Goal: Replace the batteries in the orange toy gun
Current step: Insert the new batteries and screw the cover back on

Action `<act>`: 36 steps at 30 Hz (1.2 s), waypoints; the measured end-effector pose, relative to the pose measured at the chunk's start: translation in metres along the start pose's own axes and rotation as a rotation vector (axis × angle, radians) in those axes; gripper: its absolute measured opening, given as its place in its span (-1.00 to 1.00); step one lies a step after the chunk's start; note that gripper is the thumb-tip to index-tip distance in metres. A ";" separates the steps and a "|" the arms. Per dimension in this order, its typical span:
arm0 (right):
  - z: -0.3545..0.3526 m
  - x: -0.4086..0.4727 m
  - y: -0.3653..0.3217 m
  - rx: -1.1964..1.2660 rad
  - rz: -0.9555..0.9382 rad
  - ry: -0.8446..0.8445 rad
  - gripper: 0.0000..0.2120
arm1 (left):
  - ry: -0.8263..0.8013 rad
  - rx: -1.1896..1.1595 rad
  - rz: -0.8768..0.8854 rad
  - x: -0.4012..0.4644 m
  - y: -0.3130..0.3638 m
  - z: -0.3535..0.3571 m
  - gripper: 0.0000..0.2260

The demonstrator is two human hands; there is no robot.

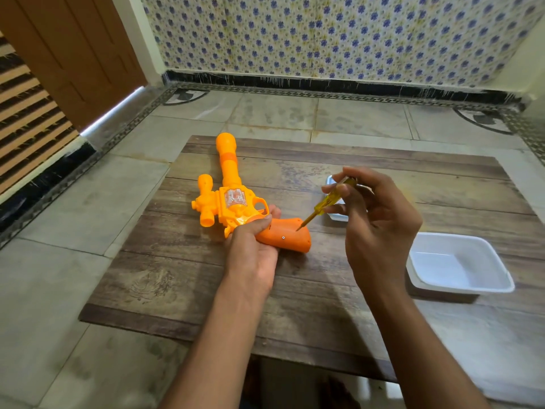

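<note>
An orange toy gun lies on its side on the wooden surface, its grip held down by the left hand. The right hand pinches a yellow screwdriver, tip set on the grip. A white tray sits at right.

Floral wall, tiled floor

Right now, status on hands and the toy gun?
Left hand grips toy gun at grip. Right hand pinches screwdriver, tip on grip cover. Second screw still in. Nothing blocking.
</note>
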State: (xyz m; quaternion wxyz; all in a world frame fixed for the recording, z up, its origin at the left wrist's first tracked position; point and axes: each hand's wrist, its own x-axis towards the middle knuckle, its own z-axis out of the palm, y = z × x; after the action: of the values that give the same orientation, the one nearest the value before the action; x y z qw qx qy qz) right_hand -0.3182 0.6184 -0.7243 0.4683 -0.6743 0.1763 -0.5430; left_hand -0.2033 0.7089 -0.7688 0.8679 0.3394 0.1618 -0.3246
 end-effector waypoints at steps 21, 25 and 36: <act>0.012 -0.006 0.001 -0.001 -0.103 -0.090 -0.82 | 0.016 -0.014 -0.024 0.001 0.000 0.002 -0.50; 0.012 -0.005 0.002 0.002 -0.103 -0.079 -0.81 | 0.015 -0.022 -0.028 -0.002 0.001 0.004 -0.52; 0.012 -0.005 0.004 -0.006 -0.088 -0.094 -0.83 | 0.017 0.010 -0.005 0.000 -0.001 0.002 -0.49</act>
State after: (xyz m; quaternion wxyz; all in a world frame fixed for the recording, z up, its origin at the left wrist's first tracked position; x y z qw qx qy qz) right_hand -0.3082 0.6255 -0.7301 0.4496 -0.7076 0.1259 -0.5303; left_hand -0.2040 0.7071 -0.7683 0.8640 0.3461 0.1683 -0.3247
